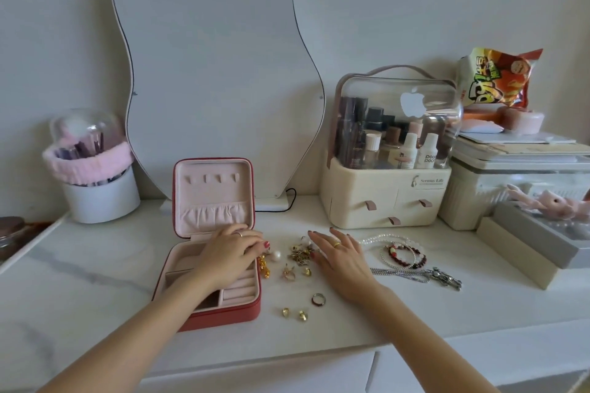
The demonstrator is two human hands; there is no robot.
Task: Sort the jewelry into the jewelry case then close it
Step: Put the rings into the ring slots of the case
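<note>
The white desk [95, 265] carries everything, and the mirror [217, 73] leans on the wall beyond both hands. The red jewelry case [223, 317] lies under the left hand [231, 254] with its lid standing open, so the pink compartments face up ready for filling; they look empty where they show. The left hand reaches across the case to its right edge, fingers curled down at a gold chain [264, 266] there; whether they pinch it I cannot tell. A pearl earring [276, 254] sits just beyond those fingertips.

The right hand [340, 257] rests flat with fingers spread and holds nothing, probably steadying or choosing among the loose pieces. Just right of it lie a pearl necklace [378, 238], red bead bracelets [404, 257] and a silver chain [415, 274]. Between the two hands sits a cluster of gold charms [300, 254]. Nearer the person than the right hand lie a dark ring [318, 299] and two gold earrings [293, 314]. All of it looks still unsorted, so the task seems barely begun.
</note>
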